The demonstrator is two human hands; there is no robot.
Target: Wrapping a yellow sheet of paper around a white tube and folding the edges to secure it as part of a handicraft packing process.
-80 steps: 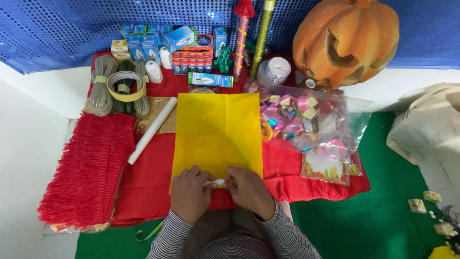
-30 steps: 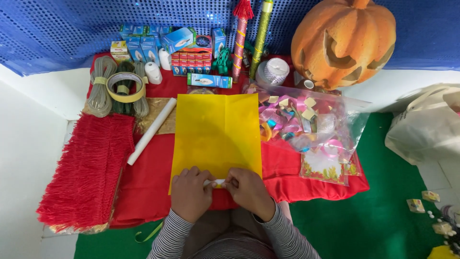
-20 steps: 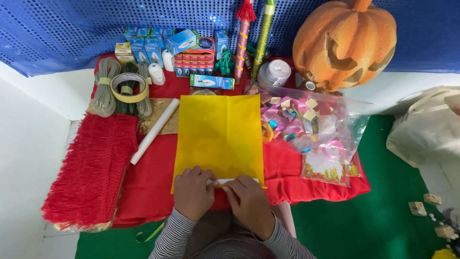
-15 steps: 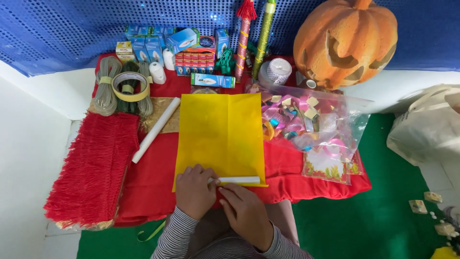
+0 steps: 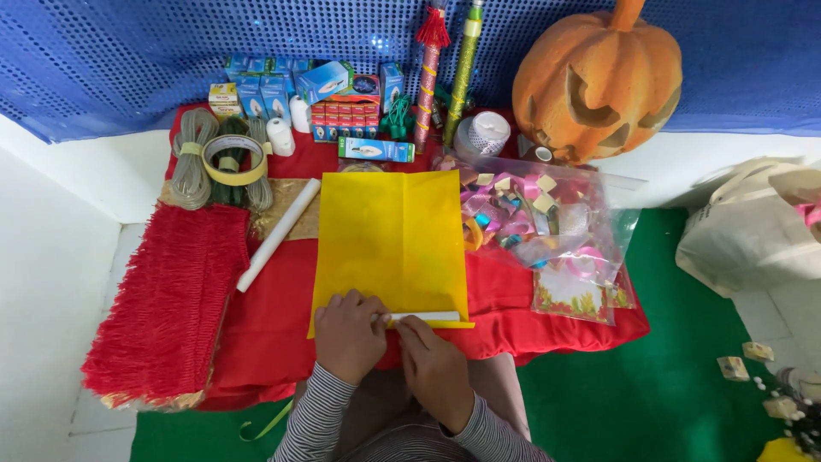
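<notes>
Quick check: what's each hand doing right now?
Left hand: pressing flat on the yellow paper at its near edge.
Right hand: fingertips on the white strip; grip cannot be told.

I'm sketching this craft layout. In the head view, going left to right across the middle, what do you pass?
Red fringe trim → white paper roll → yellow sheet → clear bag of ribbons → cream fabric bag.
</notes>
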